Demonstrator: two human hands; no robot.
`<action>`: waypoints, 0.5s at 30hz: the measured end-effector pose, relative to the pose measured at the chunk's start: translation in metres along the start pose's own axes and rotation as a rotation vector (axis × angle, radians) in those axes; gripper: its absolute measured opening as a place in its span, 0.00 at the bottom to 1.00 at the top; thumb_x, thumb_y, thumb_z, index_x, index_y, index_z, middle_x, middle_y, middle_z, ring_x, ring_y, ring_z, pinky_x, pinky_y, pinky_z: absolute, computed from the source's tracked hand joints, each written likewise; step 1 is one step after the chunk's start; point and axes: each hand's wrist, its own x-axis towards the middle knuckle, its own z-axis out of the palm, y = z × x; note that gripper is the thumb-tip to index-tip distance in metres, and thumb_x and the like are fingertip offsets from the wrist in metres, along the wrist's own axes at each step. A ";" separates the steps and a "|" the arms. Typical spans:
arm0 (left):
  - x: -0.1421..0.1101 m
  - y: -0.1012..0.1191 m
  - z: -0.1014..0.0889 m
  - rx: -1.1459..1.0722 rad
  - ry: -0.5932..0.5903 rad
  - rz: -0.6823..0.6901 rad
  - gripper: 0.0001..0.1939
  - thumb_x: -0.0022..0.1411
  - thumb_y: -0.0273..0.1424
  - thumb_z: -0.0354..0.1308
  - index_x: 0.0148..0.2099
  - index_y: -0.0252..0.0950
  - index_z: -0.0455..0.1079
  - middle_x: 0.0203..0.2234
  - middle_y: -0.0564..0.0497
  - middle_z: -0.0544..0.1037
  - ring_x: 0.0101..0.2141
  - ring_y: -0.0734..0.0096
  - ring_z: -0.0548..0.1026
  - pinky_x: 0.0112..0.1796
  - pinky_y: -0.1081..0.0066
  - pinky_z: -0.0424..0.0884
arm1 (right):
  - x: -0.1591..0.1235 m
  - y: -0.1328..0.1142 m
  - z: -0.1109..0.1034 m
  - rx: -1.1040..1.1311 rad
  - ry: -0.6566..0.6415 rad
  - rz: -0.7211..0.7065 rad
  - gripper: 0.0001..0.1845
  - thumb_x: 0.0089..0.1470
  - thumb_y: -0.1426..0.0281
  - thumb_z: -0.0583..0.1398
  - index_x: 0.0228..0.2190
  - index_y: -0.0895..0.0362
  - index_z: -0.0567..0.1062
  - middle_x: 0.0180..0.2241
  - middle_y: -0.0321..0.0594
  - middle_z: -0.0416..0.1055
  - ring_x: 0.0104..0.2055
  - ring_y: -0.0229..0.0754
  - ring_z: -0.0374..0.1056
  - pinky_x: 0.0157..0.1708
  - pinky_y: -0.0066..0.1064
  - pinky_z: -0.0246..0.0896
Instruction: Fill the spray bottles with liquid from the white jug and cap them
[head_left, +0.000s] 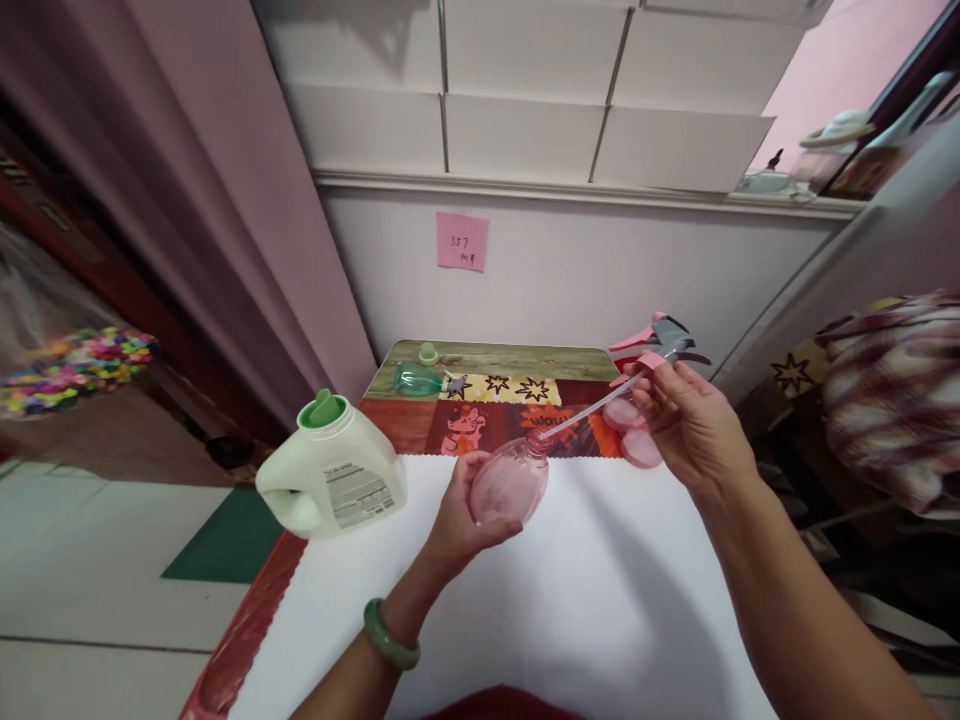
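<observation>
My left hand (459, 515), with a green bangle on its wrist, is wrapped round a pink translucent bottle (510, 485) held tilted above the white table surface (600, 600). My right hand (686, 420) grips a pink and grey trigger sprayer head (660, 348) lifted up and to the right. Its clear dip tube (592, 405) slants down, and its lower end sits in the bottle's neck.
A white detergent jug with a green cap (330, 470) stands at the table's left edge. A green bottle (418, 379) lies at the far end on a patterned cloth. Another pink bottle (637, 440) lies under my right hand. A pink note (462, 241) is on the wall.
</observation>
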 end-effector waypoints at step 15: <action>-0.006 0.025 0.021 -0.703 -0.047 -0.394 0.38 0.56 0.53 0.66 0.63 0.39 0.68 0.50 0.41 0.80 0.37 0.58 0.80 0.32 0.64 0.78 | -0.040 0.057 0.037 -0.166 -0.267 0.121 0.22 0.48 0.55 0.73 0.42 0.52 0.80 0.41 0.39 0.81 0.45 0.46 0.75 0.48 0.38 0.69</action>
